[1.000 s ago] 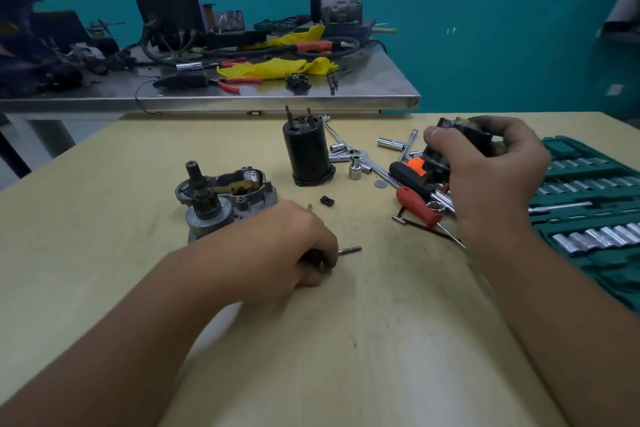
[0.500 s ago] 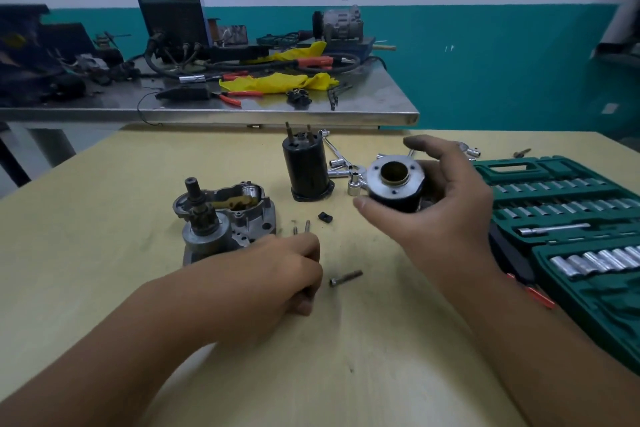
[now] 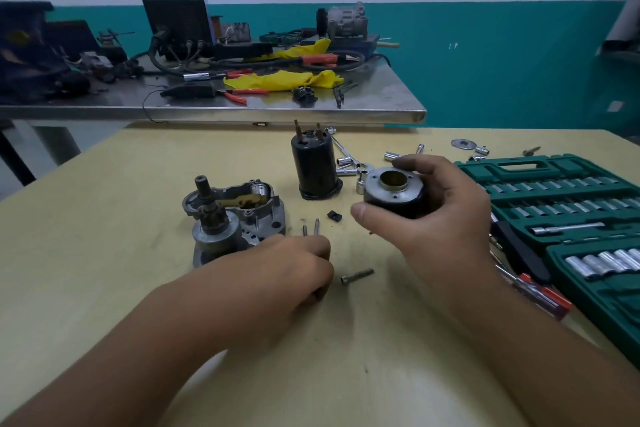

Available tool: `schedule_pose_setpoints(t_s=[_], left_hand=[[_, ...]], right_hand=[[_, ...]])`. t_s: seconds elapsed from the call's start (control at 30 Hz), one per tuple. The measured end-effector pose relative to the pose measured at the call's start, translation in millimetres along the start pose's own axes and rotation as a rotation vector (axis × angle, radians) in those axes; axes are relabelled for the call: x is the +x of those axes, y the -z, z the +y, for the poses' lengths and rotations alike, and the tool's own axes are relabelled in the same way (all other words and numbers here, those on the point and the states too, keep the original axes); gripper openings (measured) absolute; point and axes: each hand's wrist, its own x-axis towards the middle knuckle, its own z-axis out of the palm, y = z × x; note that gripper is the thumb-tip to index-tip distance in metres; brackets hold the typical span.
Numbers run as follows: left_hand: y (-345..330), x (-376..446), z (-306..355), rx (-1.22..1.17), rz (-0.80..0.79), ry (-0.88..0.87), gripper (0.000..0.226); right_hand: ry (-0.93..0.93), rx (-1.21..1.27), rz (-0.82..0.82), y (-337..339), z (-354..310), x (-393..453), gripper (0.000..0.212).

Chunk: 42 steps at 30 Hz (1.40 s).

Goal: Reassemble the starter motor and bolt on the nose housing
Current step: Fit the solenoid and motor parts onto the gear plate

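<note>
The grey nose housing (image 3: 239,215) with its pinion shaft pointing up sits left of centre on the yellow table (image 3: 121,184). My left hand (image 3: 287,274) lies just in front of it, fingers curled round thin long bolts (image 3: 310,227) whose tips stick up. My right hand (image 3: 426,215) holds a short black cylinder with a silver, brass-lined end face (image 3: 393,189) above the table. The black motor body (image 3: 314,166) stands upright behind. A loose bolt (image 3: 356,276) lies between my hands, and a small black clip (image 3: 334,216) lies nearer the motor body.
An open green socket set case (image 3: 568,204) fills the right side. Loose sockets and a wrench (image 3: 346,163) lie behind my right hand, and a red-handled screwdriver (image 3: 540,293) lies by the case. A cluttered steel bench (image 3: 242,104) stands beyond the table.
My right hand lifted the black cylinder from the tool pile at the right and brought it left toward the centre, end face up. My left hand stayed put; the loose bolt lies free beside it.
</note>
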Motion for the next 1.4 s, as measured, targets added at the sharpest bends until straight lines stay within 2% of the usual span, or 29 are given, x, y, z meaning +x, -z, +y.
schedule_pose_setpoints(t_s=[0.1,0.13,0.2,0.3,0.37,0.5,0.57,0.63,0.73,0.9,1.03,1.13,1.23,1.4], left_hand=[[0,1,-4,-0.028,0.070,-0.052,0.010],[-1,2,-7,-0.071,0.094,-0.059,0.009],[0,3,-12,-0.119,0.096,-0.032,0.010],[1,1,-23,-0.235,0.145,0.001,0.009],[3,-5,-25,-0.361,0.260,0.006,0.010],[11,-16,-30,-0.748,0.518,0.126,0.033],[14,-15,-26,-0.815,0.673,0.112,0.034],[13,-13,-21,-0.865,0.754,0.062,0.033],[12,-10,-15,-0.833,0.732,-0.003,0.027],[8,-4,-14,-0.837,0.707,-0.004,0.028],[7,-3,-15,-0.815,0.706,-0.011,0.028],[6,-3,-15,-0.758,0.765,0.003,0.032],[5,-3,-14,-0.698,0.866,0.011,0.034],[8,-4,-14,-0.653,0.961,0.017,0.030]], right_hand=[[-0.400,0.468,-0.008,-12,-4,-8,0.046],[-0.499,0.525,-0.048,-14,-4,-11,0.047],[-0.571,0.520,-0.158,-16,-5,-15,0.044],[-0.505,0.462,-0.301,-21,-7,-23,0.036],[-0.460,0.380,-0.329,-26,-6,-29,0.040],[-0.321,0.091,-0.332,-24,0,-27,0.056],[-0.209,-0.018,-0.349,-20,1,-23,0.059],[-0.151,-0.056,-0.372,-18,2,-23,0.059],[-0.112,-0.067,-0.394,-20,2,-25,0.058],[-0.028,-0.076,-0.414,-22,2,-27,0.057],[-0.031,-0.073,-0.422,-21,5,-26,0.061],[-0.037,-0.061,-0.453,-21,4,-24,0.070],[0.026,-0.131,-0.482,-20,5,-22,0.065],[-0.028,-0.276,-0.448,-21,9,-19,0.063]])
